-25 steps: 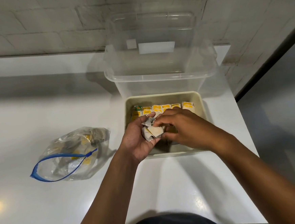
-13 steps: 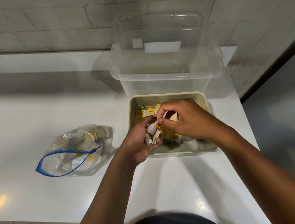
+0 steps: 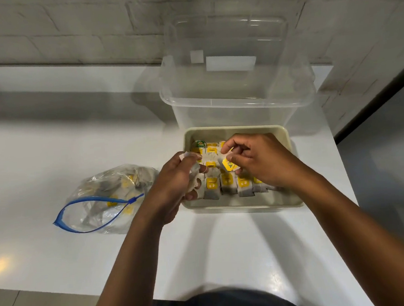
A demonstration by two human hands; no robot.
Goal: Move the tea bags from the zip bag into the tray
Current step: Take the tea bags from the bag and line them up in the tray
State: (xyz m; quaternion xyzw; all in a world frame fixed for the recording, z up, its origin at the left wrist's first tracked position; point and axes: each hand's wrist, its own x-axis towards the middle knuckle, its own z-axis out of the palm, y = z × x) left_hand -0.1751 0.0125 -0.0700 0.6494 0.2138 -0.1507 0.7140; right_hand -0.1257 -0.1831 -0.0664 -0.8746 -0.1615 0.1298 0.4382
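Head view: both hands over the tray [image 3: 245, 203].
Left hand [image 3: 177, 179] clutches a bunch of tea bags [image 3: 196, 177]; beside it, right hand [image 3: 257, 160] pinches one yellow tag [image 3: 229, 165], long axis tilted. Zip bag [image 3: 108, 199] lies left.

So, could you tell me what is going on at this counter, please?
A person is moving tea bags from a zip bag into a beige tray. The left hand holds a small bunch of tea bags at the tray's left edge, while the right hand pinches one with a yellow tag above the rows already laid in the tray. The zip bag lies open on the white counter, with more bags inside.
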